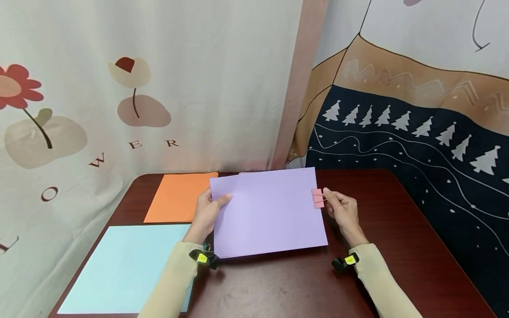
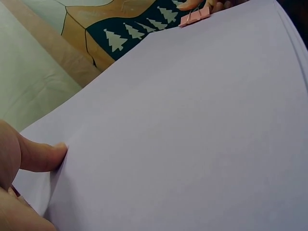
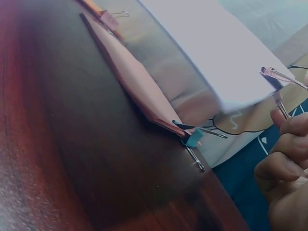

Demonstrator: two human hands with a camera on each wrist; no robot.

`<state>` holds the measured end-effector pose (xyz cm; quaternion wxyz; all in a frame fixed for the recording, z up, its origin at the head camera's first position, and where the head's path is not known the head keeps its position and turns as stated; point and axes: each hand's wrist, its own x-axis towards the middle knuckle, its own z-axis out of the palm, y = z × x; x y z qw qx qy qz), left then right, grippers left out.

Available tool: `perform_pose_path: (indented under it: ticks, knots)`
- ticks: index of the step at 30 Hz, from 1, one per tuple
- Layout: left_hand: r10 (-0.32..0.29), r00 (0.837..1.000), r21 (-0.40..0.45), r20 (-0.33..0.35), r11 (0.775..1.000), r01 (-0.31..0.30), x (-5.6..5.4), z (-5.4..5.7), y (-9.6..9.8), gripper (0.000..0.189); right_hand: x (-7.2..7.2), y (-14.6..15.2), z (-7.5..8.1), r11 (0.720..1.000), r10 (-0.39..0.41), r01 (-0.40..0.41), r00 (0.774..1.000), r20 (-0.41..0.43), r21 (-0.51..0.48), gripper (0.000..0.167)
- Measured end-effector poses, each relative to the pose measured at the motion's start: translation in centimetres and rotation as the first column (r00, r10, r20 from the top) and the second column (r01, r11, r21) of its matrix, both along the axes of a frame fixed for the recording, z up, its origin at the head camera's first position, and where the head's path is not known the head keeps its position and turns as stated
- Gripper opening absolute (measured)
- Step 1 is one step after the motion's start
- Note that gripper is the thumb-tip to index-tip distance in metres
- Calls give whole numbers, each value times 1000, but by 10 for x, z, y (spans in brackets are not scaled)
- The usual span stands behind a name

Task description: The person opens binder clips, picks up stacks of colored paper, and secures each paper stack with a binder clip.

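A stack of purple paper (image 1: 266, 212) is held up tilted over the table. My left hand (image 1: 207, 214) grips its left edge, thumb on the front and the other fingers hidden behind. On the right edge sits a pink binder clip (image 1: 318, 198). My right hand (image 1: 343, 212) pinches the clip's wire handles between thumb and fingers; in the right wrist view the fingers (image 3: 284, 159) curl below the lower handle. From the left wrist, the thumb (image 2: 45, 156) presses the purple sheet, and the pink clip shows at the far edge.
Orange paper (image 1: 179, 198) lies at the back left, light blue paper (image 1: 123, 269) at the front left. The right wrist view shows a pink paper stack (image 3: 139, 82) with a teal binder clip (image 3: 193, 138), and another pink clip (image 3: 109, 20) by the orange paper. Curtains (image 1: 222, 88) hang behind the table.
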<state>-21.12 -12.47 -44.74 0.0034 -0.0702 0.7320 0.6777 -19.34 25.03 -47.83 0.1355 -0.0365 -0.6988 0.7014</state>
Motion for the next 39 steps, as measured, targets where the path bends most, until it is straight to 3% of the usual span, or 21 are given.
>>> perform_pose_path:
  ticks: [5, 12, 18, 24, 32, 39]
  knots:
    - [0, 1000, -13, 2, 1000, 0, 1, 0, 2, 43, 0, -1, -2, 1000, 24, -24, 1000, 11, 7, 38]
    - [-40, 999, -48, 18, 998, 41, 1, 6, 0, 43, 3, 8, 6, 991, 69, -89, 981, 182, 102, 41]
    - [-100, 994, -70, 53, 992, 104, 2, 9, -5, 43, 6, 19, 11, 957, 84, -148, 965, 249, 249, 53]
    - [-107, 993, -171, 56, 979, 115, 6, 9, -11, 43, 10, 24, 15, 916, 109, -210, 950, 293, 340, 56]
    - [-172, 981, -283, 86, 940, 190, 16, 7, -15, 35, 18, 28, 21, 845, 148, -295, 931, 334, 446, 51]
    - [-157, 981, -419, 112, 888, 190, 22, 5, -13, 37, 27, 32, 19, 796, 188, -352, 917, 352, 493, 48]
